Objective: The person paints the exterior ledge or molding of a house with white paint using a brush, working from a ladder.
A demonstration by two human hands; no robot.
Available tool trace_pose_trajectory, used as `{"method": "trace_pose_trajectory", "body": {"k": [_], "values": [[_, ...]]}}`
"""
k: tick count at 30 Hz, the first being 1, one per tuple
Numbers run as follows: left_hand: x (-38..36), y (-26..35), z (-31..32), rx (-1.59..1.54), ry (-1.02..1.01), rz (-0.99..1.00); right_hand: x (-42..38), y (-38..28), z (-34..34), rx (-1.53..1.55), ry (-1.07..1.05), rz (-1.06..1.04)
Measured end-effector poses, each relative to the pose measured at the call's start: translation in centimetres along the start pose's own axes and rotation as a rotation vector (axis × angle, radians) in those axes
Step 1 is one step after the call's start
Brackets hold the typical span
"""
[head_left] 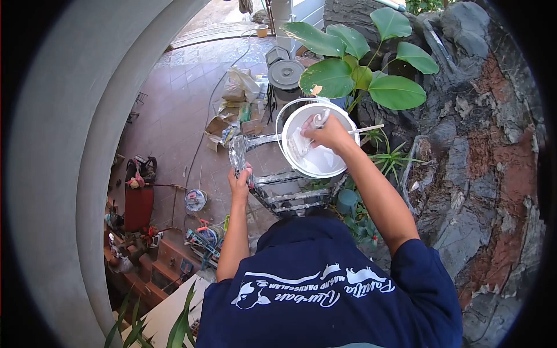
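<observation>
A white bucket (339, 161) with a raised wire handle stands at the top of a paint-splattered ladder (284, 177), white paint in its bottom. Inside the bucket my right hand (325, 133) is closed on a white-smeared tool (299, 142), its exact kind hard to make out. A thin stick (371, 128) pokes out over the bucket's right rim. My left hand (239, 182) is wrapped round the ladder's side rail, left of the bucket and lower down.
Far below, paper bags and cardboard (228, 110) lie near a lidded bin (285, 74). A cable (210, 110) runs over the tiles. Right is a rough rock wall (458, 174) with a big-leaved plant (397, 93); left, a curved wall (87, 127). A red chair (139, 207) stands lower left.
</observation>
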State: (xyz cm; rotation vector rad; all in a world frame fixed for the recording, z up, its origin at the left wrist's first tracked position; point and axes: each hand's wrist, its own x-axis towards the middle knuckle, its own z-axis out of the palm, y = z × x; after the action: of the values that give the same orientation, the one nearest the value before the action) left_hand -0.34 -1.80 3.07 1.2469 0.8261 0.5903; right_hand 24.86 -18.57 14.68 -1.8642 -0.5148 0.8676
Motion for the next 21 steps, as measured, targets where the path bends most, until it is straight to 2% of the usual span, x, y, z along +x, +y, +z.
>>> {"method": "trace_pose_trajectory", "body": {"k": [4,14,21], "values": [[-0.1,0.1,0.4,0.008,0.011,0.056,-1.6,-0.7,-1.2,0.241,0.051,0.025],[0.1,-0.2,0.0,0.010,0.007,0.009,-4.2,-1.3,-0.1,0.720,0.161,0.126],[-0.2,-0.1,0.3,-0.028,0.012,0.014,-6.7,-1.5,-2.0,0.907,0.195,-0.023]]}}
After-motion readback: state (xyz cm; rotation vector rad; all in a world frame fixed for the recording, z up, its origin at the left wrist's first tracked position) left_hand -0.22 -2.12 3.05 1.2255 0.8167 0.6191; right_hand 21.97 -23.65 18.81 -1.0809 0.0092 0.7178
